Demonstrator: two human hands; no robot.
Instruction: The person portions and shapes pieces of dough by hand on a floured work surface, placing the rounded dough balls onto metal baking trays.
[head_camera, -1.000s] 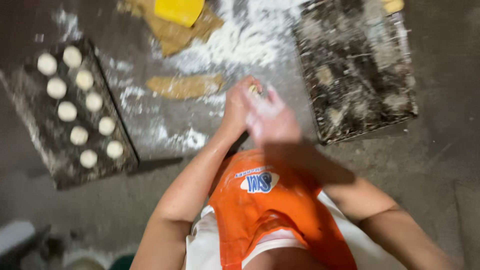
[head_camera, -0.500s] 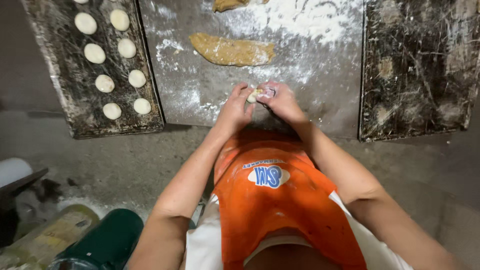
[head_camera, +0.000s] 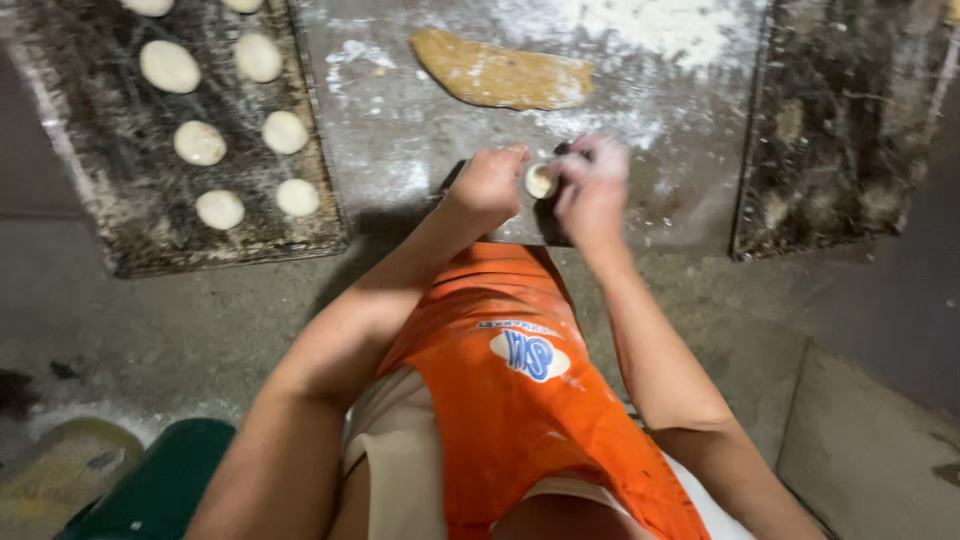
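Floured metal work surface, grey and scuffed, dusted white thickest toward its far edge. A flat slab of tan dough lies on it. Left hand and right hand are together just above the near edge, both pinched around a small dough ball. Dark tray at left carries pale dough rounds; another crusted tray sits at right. Concrete floor below.

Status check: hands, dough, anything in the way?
Left hand and right hand both closed on a small dough piece. Dough slab lies beyond on floured table. Tray of dough balls to the left, apart.
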